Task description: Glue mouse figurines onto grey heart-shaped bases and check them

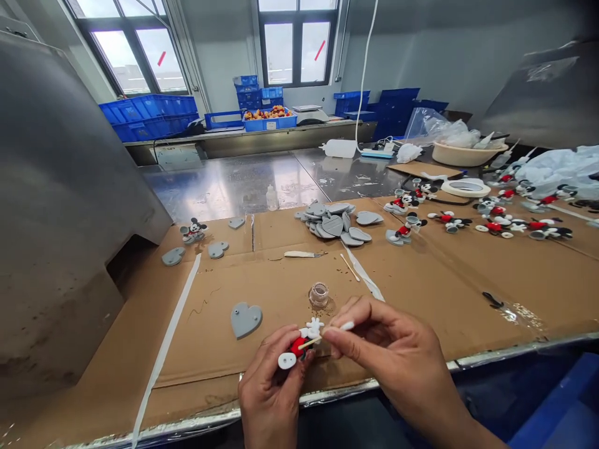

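Note:
My left hand point(271, 390) is closed around a small mouse figure point(297, 345) with red shorts, white gloves and a white shoe, held over the near table edge. My right hand point(397, 358) pinches a thin wooden stick point(309, 342) whose tip touches the figure. A small open glass jar point(319, 294) stands on the cardboard just beyond my hands. A grey heart-shaped base point(246, 319) lies to the left of the jar.
Cardboard sheets point(421, 280) cover the steel table. A pile of grey heart bases point(334, 223) lies mid-table, several finished mouse figures point(449, 219) to the right. A large grey metal housing point(56, 206) stands at left. Blue crates point(150, 115) line the back bench.

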Demonstrator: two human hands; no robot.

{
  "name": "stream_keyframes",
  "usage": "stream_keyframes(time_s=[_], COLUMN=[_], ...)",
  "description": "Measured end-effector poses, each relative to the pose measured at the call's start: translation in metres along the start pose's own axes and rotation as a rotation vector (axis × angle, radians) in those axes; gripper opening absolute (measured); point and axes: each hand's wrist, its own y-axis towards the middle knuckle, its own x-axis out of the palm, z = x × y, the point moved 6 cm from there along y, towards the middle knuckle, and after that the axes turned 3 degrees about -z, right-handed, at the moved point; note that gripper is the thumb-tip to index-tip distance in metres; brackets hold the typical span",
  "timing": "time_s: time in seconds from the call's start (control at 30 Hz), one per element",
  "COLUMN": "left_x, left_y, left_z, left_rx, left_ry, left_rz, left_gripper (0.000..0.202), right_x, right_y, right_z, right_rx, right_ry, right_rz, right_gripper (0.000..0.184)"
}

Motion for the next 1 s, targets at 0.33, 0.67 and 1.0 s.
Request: stream_keyframes(time_s=[0.33,0.67,1.0], left_x=[-0.001,0.003,0.002], left_y=[0.0,-0.001,0.0], left_z=[0.003,0.001,0.003], left_rx=[-0.007,-0.053,-0.002], left_ry=[-0.003,-0.053,-0.012], left_rz=[-0.009,0.131,0.143], left_gripper=[0.024,0.017,0.017], right_x=[0.011,-0.043,-0.05], right_y=[-0.001,0.024,0.041], right_z=[0.004,-0.002,0.016], right_rx=[0.034,-0.075,-0.055], right_ry=[-0.056,-0.098,-0.197], right_rz=[-0.067,0.267,0.275], right_gripper=[0.017,0.022,0.03])
